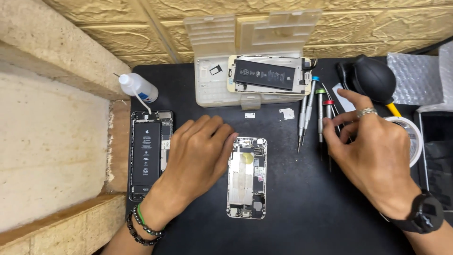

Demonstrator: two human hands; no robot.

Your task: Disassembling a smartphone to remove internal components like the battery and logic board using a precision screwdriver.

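Right hand (373, 156), its grip slack and holding nothing, fingertips touching the precision screwdrivers (315, 113) lying lengthwise away from the person on the black desk (302, 208); left hand (198, 153), unclenched, rests beside the opened phone chassis (247, 178).

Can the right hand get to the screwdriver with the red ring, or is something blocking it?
Probably yes. The right hand already hovers at the row of screwdrivers, its fingers beside the red-ringed screwdriver, and nothing lies between them on the black mat.
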